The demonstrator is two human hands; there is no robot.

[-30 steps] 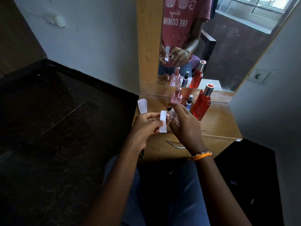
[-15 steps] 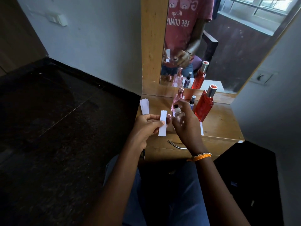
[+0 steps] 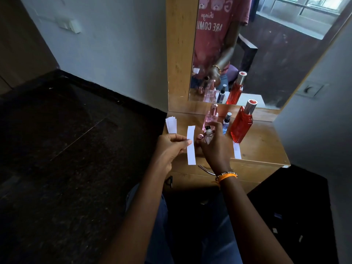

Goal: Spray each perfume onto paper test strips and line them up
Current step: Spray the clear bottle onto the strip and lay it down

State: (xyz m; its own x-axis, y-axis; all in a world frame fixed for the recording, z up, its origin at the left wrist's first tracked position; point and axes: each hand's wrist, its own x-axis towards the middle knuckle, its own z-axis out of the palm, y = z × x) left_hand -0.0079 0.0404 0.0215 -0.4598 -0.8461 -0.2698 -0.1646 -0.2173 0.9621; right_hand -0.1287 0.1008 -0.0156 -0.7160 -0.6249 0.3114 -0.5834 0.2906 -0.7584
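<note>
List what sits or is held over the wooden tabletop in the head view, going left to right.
Stack of white paper strips → white paper strip pinched in the left hand → small clear spray bottle in the right hand → small blue bottle → white paper strip lying flat → tall red bottle with silver cap.

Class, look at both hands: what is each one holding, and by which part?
Left hand pinches a paper test strip near its middle edge. Right hand grips a small clear perfume bottle around its body.

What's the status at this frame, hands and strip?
Left hand pinching blank test strip upright. Right hand gripping small uncapped perfume bottle, nozzle beside the strip. Nothing between them.
</note>
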